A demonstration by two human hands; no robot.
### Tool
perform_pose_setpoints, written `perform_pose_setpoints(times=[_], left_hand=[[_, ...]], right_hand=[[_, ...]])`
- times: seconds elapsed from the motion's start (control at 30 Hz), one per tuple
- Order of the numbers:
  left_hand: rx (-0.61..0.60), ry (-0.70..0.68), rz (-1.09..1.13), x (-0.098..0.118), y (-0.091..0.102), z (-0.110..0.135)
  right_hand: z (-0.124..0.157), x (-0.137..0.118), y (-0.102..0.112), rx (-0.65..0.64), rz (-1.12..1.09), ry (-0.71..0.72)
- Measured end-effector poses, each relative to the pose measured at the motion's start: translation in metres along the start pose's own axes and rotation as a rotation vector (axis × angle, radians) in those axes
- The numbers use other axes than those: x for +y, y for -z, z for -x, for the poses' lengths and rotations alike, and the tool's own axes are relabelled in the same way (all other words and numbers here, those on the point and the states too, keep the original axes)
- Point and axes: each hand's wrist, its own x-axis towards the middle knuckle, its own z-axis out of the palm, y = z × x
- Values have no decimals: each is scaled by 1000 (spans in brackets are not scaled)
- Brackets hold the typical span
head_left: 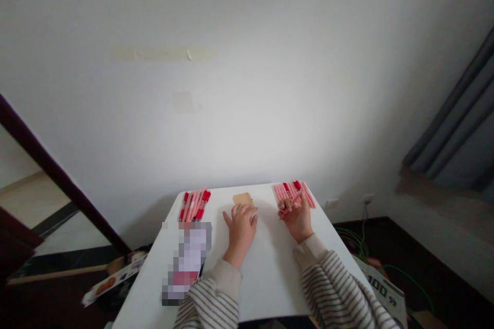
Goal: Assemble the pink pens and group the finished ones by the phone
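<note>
My right hand [298,218] is turned partly palm up, its fingers wrapped round a pink pen [296,197] that slants up to the right. Just beyond it, a row of pink pens [281,192] with a few red parts lies at the table's far right corner. My left hand [242,223] hovers over or rests on the middle of the table with its fingers spread; I cannot tell whether it touches the top. Beside its fingertips is a flat tan patch [242,198], perhaps paper. Nothing shows in the left hand.
On the white table [266,288], a second group of pink and red pens [195,205] lies at the far left. A blurred-out oblong object [189,262] is nearer on that side. Behind stands a wall [247,87]; green cables [358,244] and a printed box [382,285] are on the right.
</note>
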Motion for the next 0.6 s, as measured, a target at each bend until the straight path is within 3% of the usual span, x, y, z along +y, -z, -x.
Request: perform_pose_setpoints(times=[0.27,0.6], left_hand=[[-11,11,11,0,0,0],[-28,22,-12,0,-1,1]], right_hand=[[0,0,4,-18,-108,16],[-5,0,4,76,275,150]])
